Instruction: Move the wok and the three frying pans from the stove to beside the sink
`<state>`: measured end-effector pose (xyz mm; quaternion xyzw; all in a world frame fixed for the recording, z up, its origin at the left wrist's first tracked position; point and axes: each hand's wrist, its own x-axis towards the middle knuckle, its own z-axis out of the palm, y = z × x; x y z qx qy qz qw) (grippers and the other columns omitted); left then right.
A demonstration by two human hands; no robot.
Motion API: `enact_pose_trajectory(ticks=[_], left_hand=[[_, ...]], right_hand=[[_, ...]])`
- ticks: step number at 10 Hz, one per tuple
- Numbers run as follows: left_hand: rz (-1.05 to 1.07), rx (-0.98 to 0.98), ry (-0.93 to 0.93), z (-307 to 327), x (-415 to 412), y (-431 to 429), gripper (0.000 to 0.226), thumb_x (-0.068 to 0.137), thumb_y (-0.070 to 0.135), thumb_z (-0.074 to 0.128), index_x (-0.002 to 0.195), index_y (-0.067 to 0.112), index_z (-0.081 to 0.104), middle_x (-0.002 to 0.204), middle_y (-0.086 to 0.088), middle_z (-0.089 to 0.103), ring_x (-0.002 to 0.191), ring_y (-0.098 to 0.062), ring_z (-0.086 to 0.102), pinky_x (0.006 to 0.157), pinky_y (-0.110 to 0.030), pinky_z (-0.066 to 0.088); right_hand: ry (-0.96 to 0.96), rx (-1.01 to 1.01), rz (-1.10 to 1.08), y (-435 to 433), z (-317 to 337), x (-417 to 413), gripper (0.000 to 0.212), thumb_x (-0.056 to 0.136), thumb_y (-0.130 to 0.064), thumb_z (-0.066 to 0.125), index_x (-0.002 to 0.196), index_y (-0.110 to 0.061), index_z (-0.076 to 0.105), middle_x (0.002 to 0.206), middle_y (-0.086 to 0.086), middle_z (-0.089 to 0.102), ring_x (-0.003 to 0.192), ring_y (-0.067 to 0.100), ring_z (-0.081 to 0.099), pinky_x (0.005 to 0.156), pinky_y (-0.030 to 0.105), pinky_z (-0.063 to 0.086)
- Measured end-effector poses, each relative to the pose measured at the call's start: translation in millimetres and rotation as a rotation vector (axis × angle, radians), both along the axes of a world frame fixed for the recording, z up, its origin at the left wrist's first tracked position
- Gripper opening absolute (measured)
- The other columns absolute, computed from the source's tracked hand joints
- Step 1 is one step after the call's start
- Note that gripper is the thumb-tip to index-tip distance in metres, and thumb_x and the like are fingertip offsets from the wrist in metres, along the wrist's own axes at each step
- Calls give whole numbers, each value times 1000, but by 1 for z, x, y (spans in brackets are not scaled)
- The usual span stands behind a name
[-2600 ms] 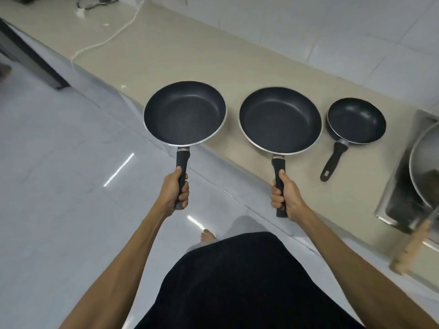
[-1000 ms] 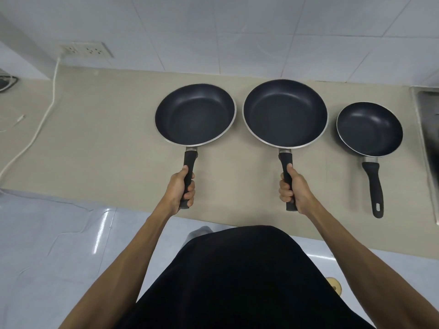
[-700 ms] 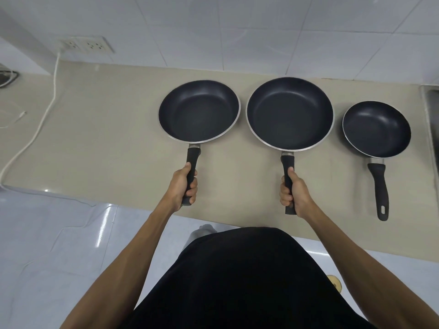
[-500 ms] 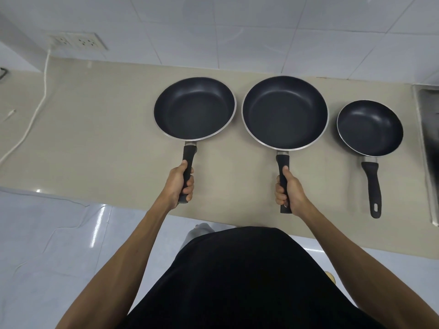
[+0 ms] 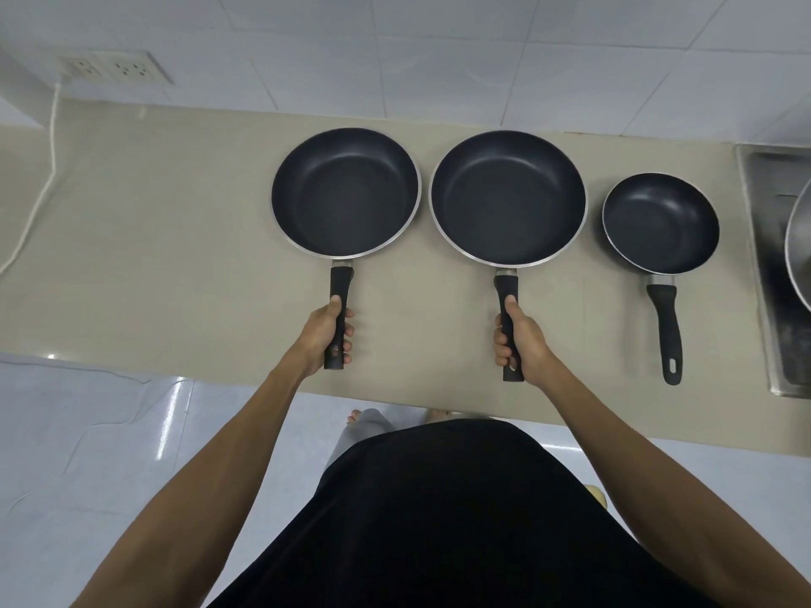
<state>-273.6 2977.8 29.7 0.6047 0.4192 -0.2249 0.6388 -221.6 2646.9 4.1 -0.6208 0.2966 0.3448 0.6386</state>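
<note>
Three black frying pans lie in a row on the beige counter point(image 5: 153, 239), handles toward me. My left hand point(image 5: 322, 333) grips the handle of the left pan point(image 5: 346, 193). My right hand point(image 5: 520, 344) grips the handle of the middle, largest pan point(image 5: 508, 197). Both pans look low on or just over the counter; I cannot tell whether they touch it. The small pan point(image 5: 660, 223) rests alone further right, nobody holding it. A grey metal wok point(image 5: 801, 252) shows only as a curved rim at the right edge, inside the sink point(image 5: 763, 274).
A white wall socket point(image 5: 116, 70) sits at the back left, with a white cable point(image 5: 41, 190) trailing down over the counter. White tiles back the counter. The pale glossy floor and my feet show below the counter's front edge.
I have turned to face the counter square on. Both held pans moved over the counter and slightly lower, lining up left of the small pan. My grips have not changed.
</note>
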Motion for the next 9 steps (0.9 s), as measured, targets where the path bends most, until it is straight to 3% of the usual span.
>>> enact_pose_trajectory(ticks=[3, 5, 7, 8, 9], left_hand=[[5, 79, -33, -4, -4, -5, 23, 99, 31, 60, 102, 8, 57, 72, -7, 56, 44, -16, 51, 43, -29, 49], [-102, 252, -77, 0, -20, -12, 15, 101, 23, 58, 107, 10, 52, 87, -12, 63, 46, -16, 60, 48, -32, 56], [-371, 534, -141, 8, -46, -16, 41, 98, 18, 58, 133, 3, 43, 103, -17, 61, 75, -28, 63, 65, -34, 54], [-567, 697, -218, 14, -59, -14, 55, 92, 15, 61, 140, 3, 37, 109, -24, 60, 95, -40, 62, 82, -48, 55], [-705, 866, -273, 26, -67, -13, 71, 89, 18, 65, 149, 1, 31, 131, -29, 52, 117, -47, 51, 97, -56, 46]], right_hand=[[-85, -72, 44, 1, 5, -3, 58, 95, -66, 42, 91, -10, 58, 53, 2, 57, 41, 18, 49, 42, 30, 44], [-127, -101, 103, -9, 9, -9, 59, 92, -67, 48, 92, -9, 61, 67, 9, 72, 53, 24, 67, 48, 29, 55], [-258, -229, 197, -40, 18, -26, 55, 91, -63, 53, 102, -10, 61, 96, 20, 75, 77, 29, 72, 72, 48, 60], [-348, -326, 291, -59, 29, -42, 51, 87, -57, 64, 109, -12, 60, 110, 14, 71, 95, 33, 69, 73, 45, 59], [-439, -427, 454, -75, 50, -55, 62, 84, -65, 62, 123, -17, 56, 125, 7, 64, 108, 28, 62, 84, 44, 58]])
